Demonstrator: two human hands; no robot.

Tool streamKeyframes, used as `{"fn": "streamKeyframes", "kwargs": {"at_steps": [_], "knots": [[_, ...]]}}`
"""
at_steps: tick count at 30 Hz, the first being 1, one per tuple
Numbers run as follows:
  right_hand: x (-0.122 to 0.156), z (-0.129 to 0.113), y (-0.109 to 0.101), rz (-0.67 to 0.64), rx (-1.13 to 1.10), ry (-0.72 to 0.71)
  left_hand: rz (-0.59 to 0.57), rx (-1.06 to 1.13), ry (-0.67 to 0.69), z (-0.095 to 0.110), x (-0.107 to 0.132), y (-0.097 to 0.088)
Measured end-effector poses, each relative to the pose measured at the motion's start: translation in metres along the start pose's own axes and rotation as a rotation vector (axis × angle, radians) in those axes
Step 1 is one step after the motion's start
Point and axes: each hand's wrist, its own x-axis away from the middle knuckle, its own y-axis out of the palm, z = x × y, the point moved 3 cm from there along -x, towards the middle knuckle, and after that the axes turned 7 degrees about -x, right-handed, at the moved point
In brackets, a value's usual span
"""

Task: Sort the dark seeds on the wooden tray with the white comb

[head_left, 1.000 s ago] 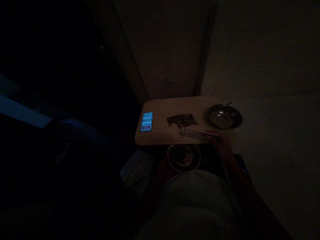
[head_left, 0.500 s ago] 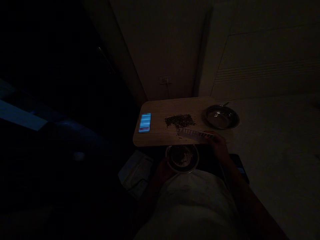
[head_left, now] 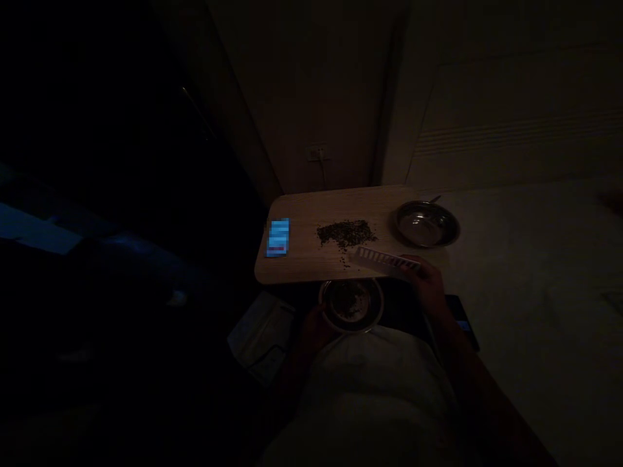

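Free passage is offered on the worktop (head_left: 302, 243) between the lit phone (head_left: 277, 238) and the dark bits (head_left: 346, 232). Right of the bits, access is blocked by the steel bowl (head_left: 427, 226); toward the front, by the slotted tool (head_left: 382, 259).

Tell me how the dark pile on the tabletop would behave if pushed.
The dark pile would probably scatter rather than shift as one, since it looks grainy with straggling edges. It likely slides easily, as the tabletop looks flat and smooth. It looks low and spread thin, so probably light.
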Motion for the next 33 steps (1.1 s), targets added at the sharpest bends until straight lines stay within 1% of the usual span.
{"fn": "streamKeyframes", "kwargs": {"at_steps": [3, 6, 13, 16, 20, 24, 26, 29, 30, 33], "knots": [[0.001, -0.001, -0.001, 0.021, -0.013, -0.016, 0.025, -0.01, 0.007, 0.0, -0.001, -0.005], [0.002, -0.002, -0.004, 0.039, -0.021, -0.031, 0.022, -0.002, 0.001, 0.0, -0.001, -0.008], [0.004, -0.002, -0.02, 0.078, -0.015, -0.02, -0.003, 0.022, -0.061, -0.001, -0.002, -0.003], [0.004, -0.006, -0.022, 0.04, -0.016, -0.014, -0.007, 0.014, -0.042, -0.002, -0.002, -0.001], [0.005, -0.01, -0.021, -0.053, -0.01, 0.024, 0.009, 0.016, 0.026, -0.001, -0.002, -0.002], [0.005, -0.011, -0.017, -0.155, -0.023, 0.076, -0.009, 0.02, 0.001, -0.001, 0.0, 0.0], [0.003, -0.01, -0.015, -0.13, -0.03, 0.059, -0.007, 0.017, 0.0, 0.0, 0.001, 0.001], [0.0, -0.009, -0.011, -0.018, -0.03, 0.005, 0.022, 0.006, -0.012, 0.001, 0.001, -0.001], [-0.002, -0.008, -0.008, 0.001, -0.026, -0.007, 0.03, 0.006, -0.022, 0.001, 0.0, -0.001], [-0.004, -0.005, 0.003, -0.014, -0.022, -0.023, 0.044, 0.009, -0.052, -0.001, -0.003, -0.004]]}}
